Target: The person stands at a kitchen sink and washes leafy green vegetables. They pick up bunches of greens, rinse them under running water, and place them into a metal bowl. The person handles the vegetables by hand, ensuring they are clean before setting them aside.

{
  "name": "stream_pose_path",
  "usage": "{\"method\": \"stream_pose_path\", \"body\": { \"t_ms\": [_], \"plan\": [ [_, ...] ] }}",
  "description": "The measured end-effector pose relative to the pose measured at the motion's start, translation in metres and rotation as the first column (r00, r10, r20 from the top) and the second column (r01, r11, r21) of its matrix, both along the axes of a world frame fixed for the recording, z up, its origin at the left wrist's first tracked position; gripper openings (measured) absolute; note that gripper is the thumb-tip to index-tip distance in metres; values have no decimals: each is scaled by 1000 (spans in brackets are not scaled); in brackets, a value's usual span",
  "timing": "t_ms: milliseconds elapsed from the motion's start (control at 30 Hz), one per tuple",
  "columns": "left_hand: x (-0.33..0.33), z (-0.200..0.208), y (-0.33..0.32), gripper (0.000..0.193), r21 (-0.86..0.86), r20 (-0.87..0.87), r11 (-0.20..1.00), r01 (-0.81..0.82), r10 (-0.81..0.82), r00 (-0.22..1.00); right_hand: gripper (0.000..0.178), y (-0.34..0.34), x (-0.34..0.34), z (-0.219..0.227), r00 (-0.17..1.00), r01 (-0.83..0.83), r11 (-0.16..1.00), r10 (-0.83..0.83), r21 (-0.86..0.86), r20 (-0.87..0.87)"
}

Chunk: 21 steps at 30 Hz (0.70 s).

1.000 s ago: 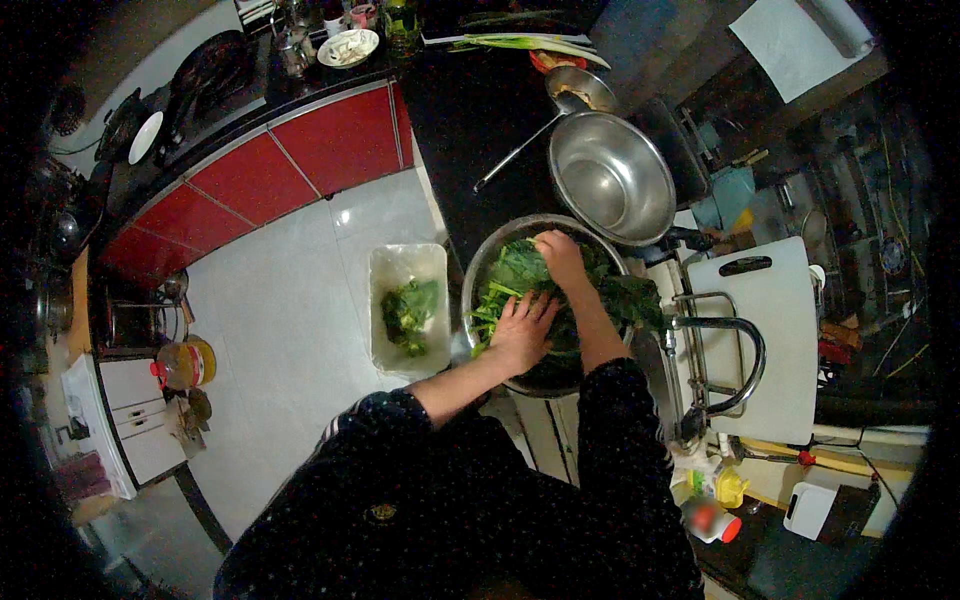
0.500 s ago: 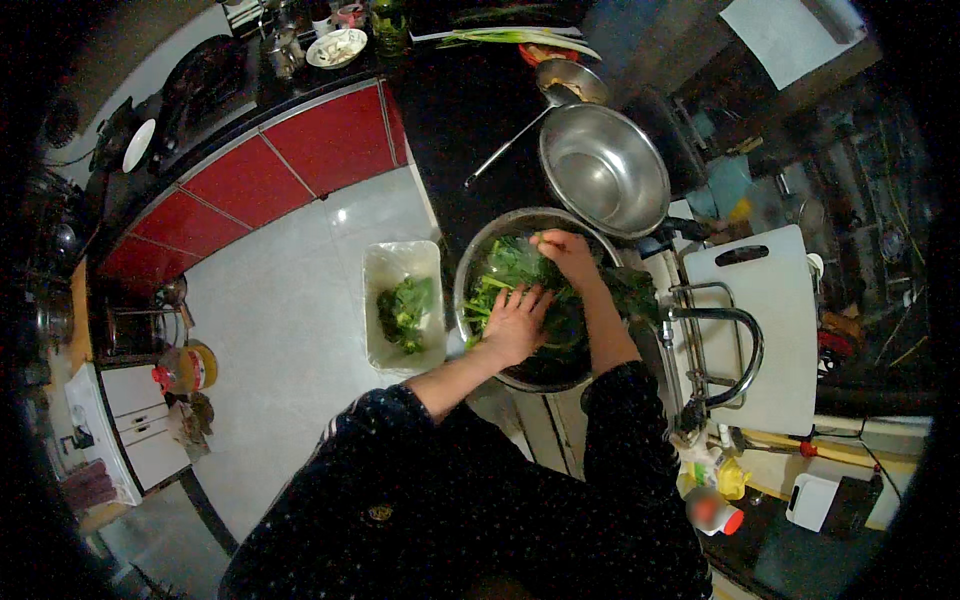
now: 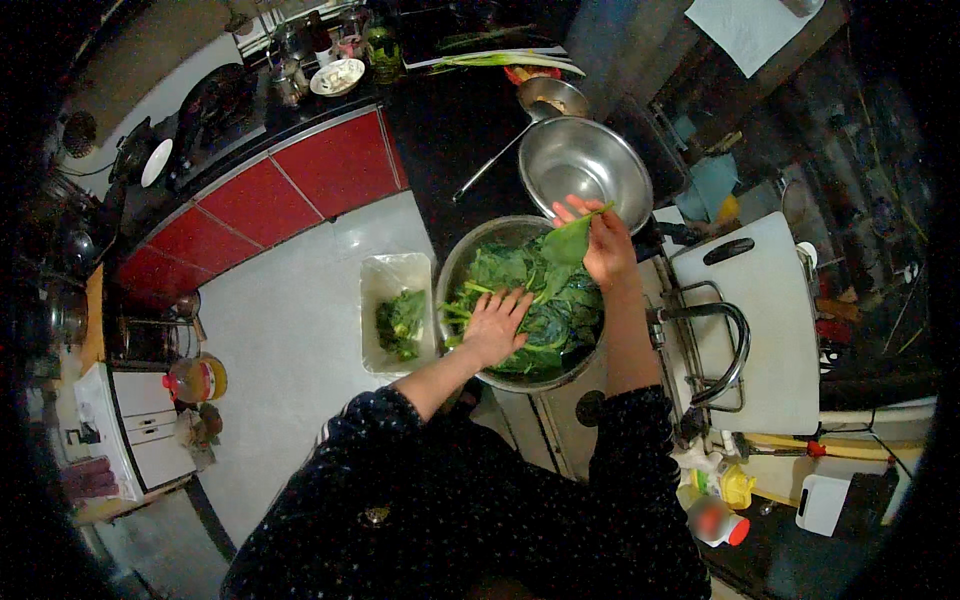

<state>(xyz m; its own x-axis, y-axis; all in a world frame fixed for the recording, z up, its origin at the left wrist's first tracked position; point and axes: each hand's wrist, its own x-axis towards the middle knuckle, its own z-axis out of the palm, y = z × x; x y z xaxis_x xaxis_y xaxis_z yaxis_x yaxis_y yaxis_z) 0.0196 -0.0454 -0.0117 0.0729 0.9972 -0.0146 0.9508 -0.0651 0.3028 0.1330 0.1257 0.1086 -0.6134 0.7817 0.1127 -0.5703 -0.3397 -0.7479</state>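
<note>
A round metal basin [image 3: 447, 268] full of dark leafy greens [image 3: 558, 322] stands in front of me. My left hand [image 3: 492, 328] lies on the greens at the basin's left side, its fingers spread. Over the far right of the basin, my right hand [image 3: 607, 248] pinches a single broad green leaf [image 3: 568, 243], which hangs to the left of the fingers. Just beyond that hand sits a shiny metal bowl [image 3: 580, 160]. Left of the basin is a lined white bin [image 3: 372, 352] holding some leaf scraps [image 3: 402, 322].
A curved black tap [image 3: 742, 345] and a white cutting board [image 3: 775, 320] stand to the right. At the back, a ladle [image 3: 495, 160] rests on the black counter [image 3: 425, 130] by a smaller metal bowl [image 3: 570, 97]. Long green onions [image 3: 500, 62] lie behind.
My right hand has risen out of the greens, up and to the right, with a leaf in its fingers. The left hand has stayed on the greens.
</note>
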Motion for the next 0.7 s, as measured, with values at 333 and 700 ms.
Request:
{"method": "stream_pose_path", "body": {
  "t_ms": [333, 700],
  "plan": [
    [-2, 4, -2, 72, -97, 23, 995, -6, 8, 1000, 14, 11, 20, -19, 959, 149, 960, -199, 239, 203],
    [3, 16, -5, 66, -109, -87, 994, 18, -27, 996, 22, 31, 31, -5, 579, 74, 691, -617, 719, 533]
  ]
}}
